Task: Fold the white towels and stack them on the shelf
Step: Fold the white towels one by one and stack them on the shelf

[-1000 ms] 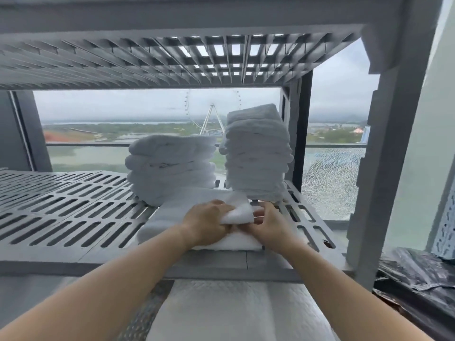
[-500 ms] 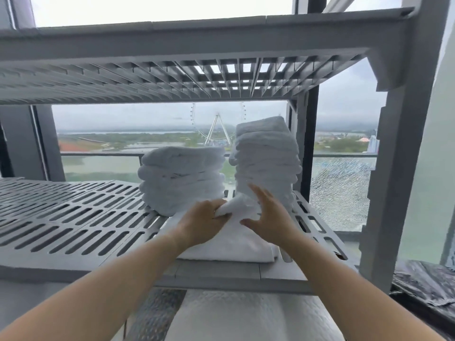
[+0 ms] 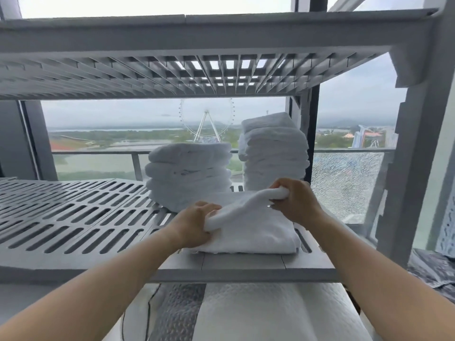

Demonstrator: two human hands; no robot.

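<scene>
A white towel [image 3: 256,232] lies folded on the front right part of the grey slotted shelf [image 3: 73,217]. My left hand [image 3: 194,225] grips its raised fold at the left end, and my right hand [image 3: 295,203] pinches the same fold at the right end, lifted a little above the shelf. Behind the towel stand two stacks of folded white towels: a lower stack [image 3: 189,173] on the left and a taller stack [image 3: 273,153] on the right, partly hidden by my right hand.
An upper slotted shelf [image 3: 172,75] hangs close overhead. The rack's grey post [image 3: 403,193] rises at the right. Behind the rack is a window with cracked glass [image 3: 344,183]. White padded material [image 3: 246,313] lies below the shelf, and dark plastic [image 3: 430,269] at the right.
My right hand has closed on the towel's fold and pulled it up and to the right, away from my left hand. The view has tilted up slightly.
</scene>
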